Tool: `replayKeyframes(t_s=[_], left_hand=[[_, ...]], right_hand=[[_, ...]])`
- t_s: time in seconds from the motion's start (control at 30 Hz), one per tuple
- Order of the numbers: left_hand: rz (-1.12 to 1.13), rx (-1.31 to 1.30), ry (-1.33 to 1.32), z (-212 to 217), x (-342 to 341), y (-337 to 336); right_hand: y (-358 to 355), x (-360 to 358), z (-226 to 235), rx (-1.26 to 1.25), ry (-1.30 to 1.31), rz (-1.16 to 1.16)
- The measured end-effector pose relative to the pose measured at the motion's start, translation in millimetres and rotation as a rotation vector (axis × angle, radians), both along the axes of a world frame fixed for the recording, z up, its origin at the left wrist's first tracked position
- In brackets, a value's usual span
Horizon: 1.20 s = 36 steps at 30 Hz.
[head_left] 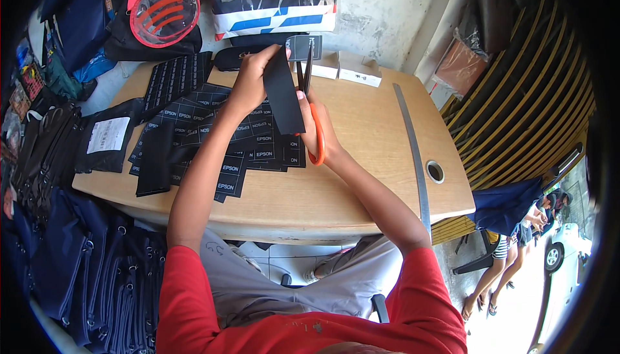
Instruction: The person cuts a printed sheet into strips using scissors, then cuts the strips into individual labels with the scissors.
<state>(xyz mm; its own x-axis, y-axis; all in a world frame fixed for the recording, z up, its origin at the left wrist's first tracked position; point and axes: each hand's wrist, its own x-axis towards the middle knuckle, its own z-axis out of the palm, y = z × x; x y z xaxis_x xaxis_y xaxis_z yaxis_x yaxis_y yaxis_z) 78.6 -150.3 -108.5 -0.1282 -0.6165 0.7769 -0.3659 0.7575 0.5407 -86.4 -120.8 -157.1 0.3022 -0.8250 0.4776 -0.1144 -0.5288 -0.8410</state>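
Observation:
Raised over the table, my left hand [250, 81] grips a plain black strip [283, 99] of sheet material near its upper end. The strip hangs down toward my right hand [328, 128], which is closed around scissors [319, 142] with orange handles. Their dark blades point away from me and stand apart, just right of the strip. My right thumb lies by the strip's edge; whether it presses on it I cannot tell. Below and left of my hands, black printed sheets and pieces [230, 172] overlap in a loose pile. A folded plain black piece [154, 160] lies at its left.
On the wooden table [361, 189], a metal ruler [413, 137] lies near the right end beside a round cable hole [435, 171]. Small white boxes [359, 70] stand at the back. Dark blue bags [84, 263] are heaped at the left. People [507, 250] are outside at the right.

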Motion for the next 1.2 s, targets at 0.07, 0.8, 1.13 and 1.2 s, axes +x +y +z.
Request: replayKeyframes(t_s=[0.07, 0.8, 1.13, 1.2], left_hand=[[-0.017, -0.022, -0.002, 2.1, -4.4, 5.8], [-0.064, -0.148, -0.036, 0.1, -22.6, 9.7], [-0.091, -0.148, -0.060, -1.0, -19.0, 8.5], [-0.084, -0.141, -0.053, -0.6, -19.5, 8.9]], right_hand=[[3.1, -0.5, 3.4, 0.004, 0.019, -0.010], [-6.9, -2.9, -5.3, 0.063, -0.117, 0.077], [-2.5, -1.6, 0.3, -0.046, -0.080, 0.048], [-2.3, -1.5, -0.4, -0.062, -0.084, 0.041]])
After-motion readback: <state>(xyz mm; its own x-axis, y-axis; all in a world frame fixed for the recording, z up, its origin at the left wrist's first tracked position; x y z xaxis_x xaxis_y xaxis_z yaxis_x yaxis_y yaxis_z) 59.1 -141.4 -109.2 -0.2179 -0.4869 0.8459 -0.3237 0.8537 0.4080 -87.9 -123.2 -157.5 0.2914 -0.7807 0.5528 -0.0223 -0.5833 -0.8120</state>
